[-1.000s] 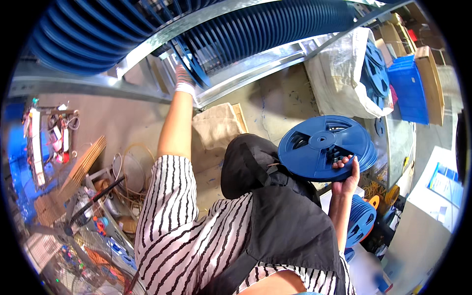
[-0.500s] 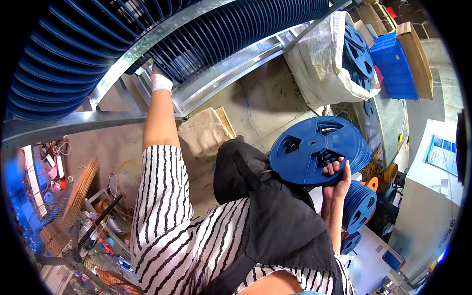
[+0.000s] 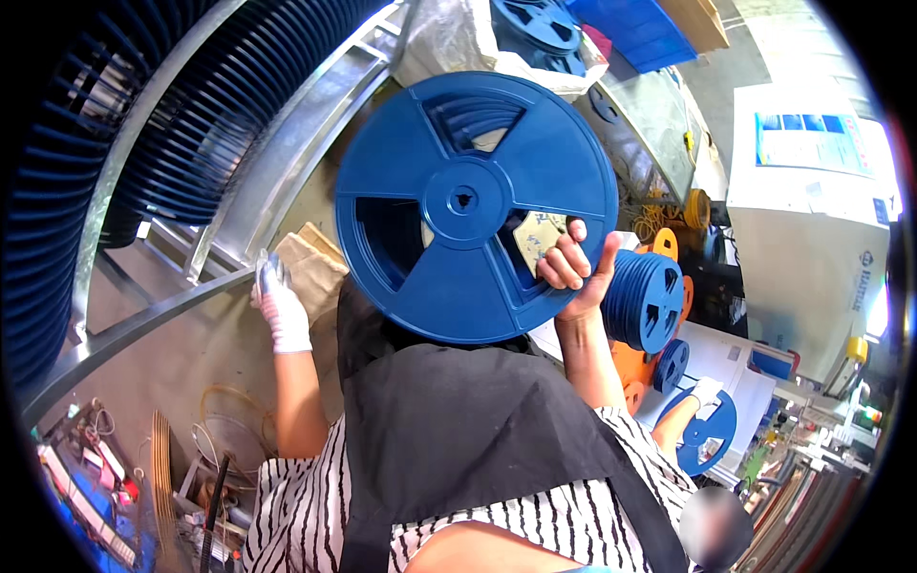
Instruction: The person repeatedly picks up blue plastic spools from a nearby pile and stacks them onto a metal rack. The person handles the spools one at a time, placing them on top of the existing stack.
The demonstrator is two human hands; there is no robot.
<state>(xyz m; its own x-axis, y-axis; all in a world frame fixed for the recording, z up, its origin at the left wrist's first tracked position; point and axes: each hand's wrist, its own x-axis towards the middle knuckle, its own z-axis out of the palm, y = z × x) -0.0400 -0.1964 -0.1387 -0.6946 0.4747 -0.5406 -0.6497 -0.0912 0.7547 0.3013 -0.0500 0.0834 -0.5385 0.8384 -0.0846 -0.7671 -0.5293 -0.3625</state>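
A stack of large blue plastic reels (image 3: pixel 463 306) faces up in front of my chest, with spoke windows and a small centre hole. My bare right hand (image 3: pixel 578 272) grips it at the right edge, fingers curled through a window and thumb along the rim. My left hand (image 3: pixel 277 296), in a pale glove with greyish fingertips, is raised to the left of the reels, apart from them. Its fingers stretch upward and hold nothing. Just beyond it lies a brown cardboard piece (image 3: pixel 310 272), low down.
Rows of dark blue reels (image 3: pixel 205 119) fill a metal rack (image 3: pixel 253 205) at the left. A white sack (image 3: pixel 444 43) of reels stands ahead. More blue reels (image 3: pixel 635 301) stack at the right. There a co-worker's gloved hand (image 3: pixel 707 390) touches another blue reel (image 3: pixel 714 430).
My left hand has come out of the reel rack, back toward me. The reel stack in my right hand has moved left and up, in front of my chest. My view has turned right.
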